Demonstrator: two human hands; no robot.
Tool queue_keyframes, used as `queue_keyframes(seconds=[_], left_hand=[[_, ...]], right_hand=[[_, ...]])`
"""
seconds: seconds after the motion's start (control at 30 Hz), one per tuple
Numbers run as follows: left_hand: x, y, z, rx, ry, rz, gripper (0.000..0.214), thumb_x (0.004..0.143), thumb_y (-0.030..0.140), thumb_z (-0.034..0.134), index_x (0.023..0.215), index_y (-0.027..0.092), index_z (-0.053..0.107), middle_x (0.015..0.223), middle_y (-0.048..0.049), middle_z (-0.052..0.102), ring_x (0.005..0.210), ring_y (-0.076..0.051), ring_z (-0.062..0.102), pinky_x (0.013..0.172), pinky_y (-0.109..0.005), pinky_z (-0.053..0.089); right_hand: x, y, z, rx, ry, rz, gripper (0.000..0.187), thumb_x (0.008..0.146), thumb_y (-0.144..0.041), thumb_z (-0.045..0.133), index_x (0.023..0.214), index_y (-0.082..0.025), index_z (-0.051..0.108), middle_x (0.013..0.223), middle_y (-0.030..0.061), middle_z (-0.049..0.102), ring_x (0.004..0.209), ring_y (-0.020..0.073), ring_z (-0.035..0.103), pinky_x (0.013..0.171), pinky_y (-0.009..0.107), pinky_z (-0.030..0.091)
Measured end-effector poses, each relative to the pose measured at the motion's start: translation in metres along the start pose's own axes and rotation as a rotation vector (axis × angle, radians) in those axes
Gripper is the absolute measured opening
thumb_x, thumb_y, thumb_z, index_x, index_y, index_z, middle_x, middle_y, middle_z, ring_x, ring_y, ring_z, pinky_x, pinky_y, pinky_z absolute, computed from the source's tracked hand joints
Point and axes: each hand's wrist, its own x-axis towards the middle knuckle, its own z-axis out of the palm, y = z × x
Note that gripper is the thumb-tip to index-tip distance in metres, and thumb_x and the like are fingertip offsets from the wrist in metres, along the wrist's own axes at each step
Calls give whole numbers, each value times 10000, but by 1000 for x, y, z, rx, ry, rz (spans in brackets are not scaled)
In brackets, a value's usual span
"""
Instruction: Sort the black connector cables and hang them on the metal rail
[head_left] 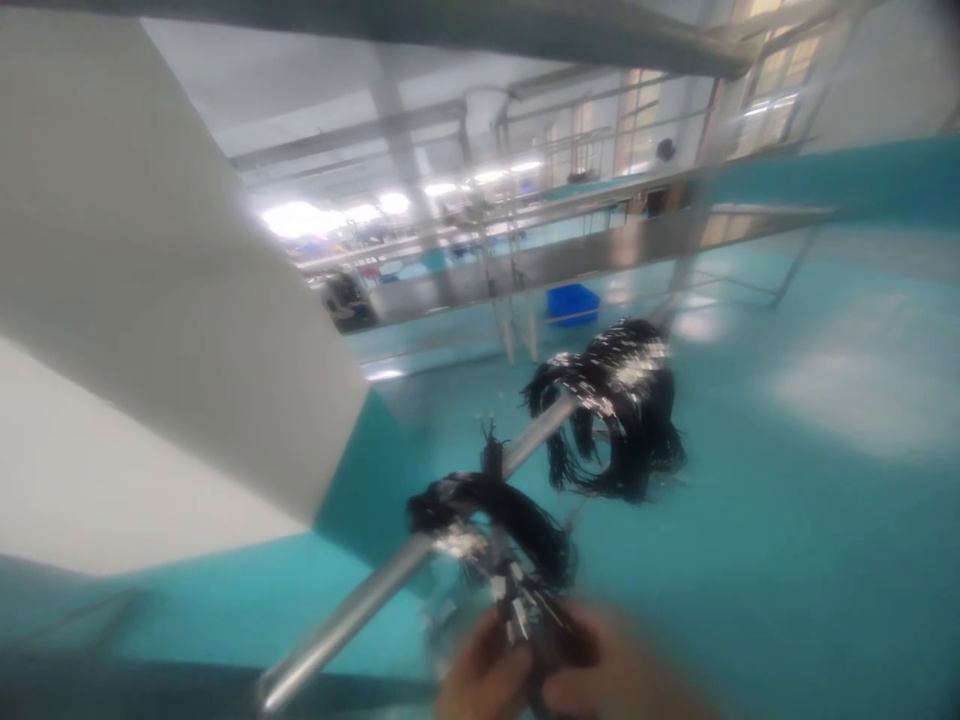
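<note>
At the bottom of the head view, my left hand (484,672) and my right hand (611,665) are side by side, fingers closed around a bundle of black cables (517,520). Whitish tips or tags show in the bundle just above my thumbs. The bundle loops over a slanting metal bar (345,620), close to the bar's near end. Farther along the same bar hang more black cable bundles (634,410), with pale bands on top and loose ends below. Motion blur hides the finer detail of my fingers and the cable ends.
A pale pillar (187,300) with a teal base rises on the left. Overhead runs a thick grey bar (450,30). Behind the rack are long benches (570,250) on metal legs and a blue bin (572,304) on the shiny teal floor (787,560).
</note>
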Motion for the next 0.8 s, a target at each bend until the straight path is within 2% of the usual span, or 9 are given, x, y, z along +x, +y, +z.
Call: queue_keyframes(seconds=[0.07,0.13,0.23,0.33,0.47,0.57,0.67,0.8], left_hand=[[3,-3,1,27,45,10,368,534,238,783,882,169,685,876,-92,698,873,-270,616,860,-378,416],[4,-5,4,13,37,9,375,530,242,785,884,169,686,885,-98,699,883,-274,616,866,-383,417],[5,-5,7,-50,-77,3,385,566,263,763,928,168,675,872,-108,694,875,-269,622,843,-382,433],[4,-1,7,-82,-152,-19,371,599,275,739,944,156,667,850,-111,687,849,-261,627,784,-356,457],[2,4,3,-80,-92,-46,355,608,256,734,946,177,661,906,-104,684,876,-250,620,774,-334,461],[1,6,2,-28,-89,-32,341,616,255,725,943,179,662,917,-105,685,873,-248,620,784,-342,458],[2,8,4,71,-72,-5,315,614,268,724,906,161,673,892,-108,692,874,-252,615,809,-349,443],[3,9,8,183,33,33,309,565,256,759,849,154,689,859,-101,702,888,-258,603,831,-350,434]], right_hand=[[-2,-2,1,-26,55,25,217,533,-175,677,741,-162,618,603,-37,523,586,128,475,650,279,420],[-1,1,-1,-68,77,37,185,534,-165,656,715,-161,614,575,-41,513,570,130,474,620,276,417],[5,14,-7,-54,55,13,102,549,-191,619,640,-163,581,504,-53,459,572,144,487,584,271,407],[12,24,-12,27,60,-21,69,556,-204,592,601,-161,562,517,-45,466,635,158,512,625,268,409],[15,23,-12,82,3,-35,67,556,-196,564,604,-152,582,534,-23,536,559,131,496,588,258,404],[14,23,-11,84,19,-18,105,572,-204,585,662,-154,600,536,-19,557,526,125,493,552,254,398],[12,24,-11,147,54,-37,193,541,-236,663,704,-139,625,562,-24,543,551,123,489,577,259,400],[10,20,-11,129,61,-37,285,536,-193,696,810,-122,660,618,-17,561,598,127,490,637,270,406]])
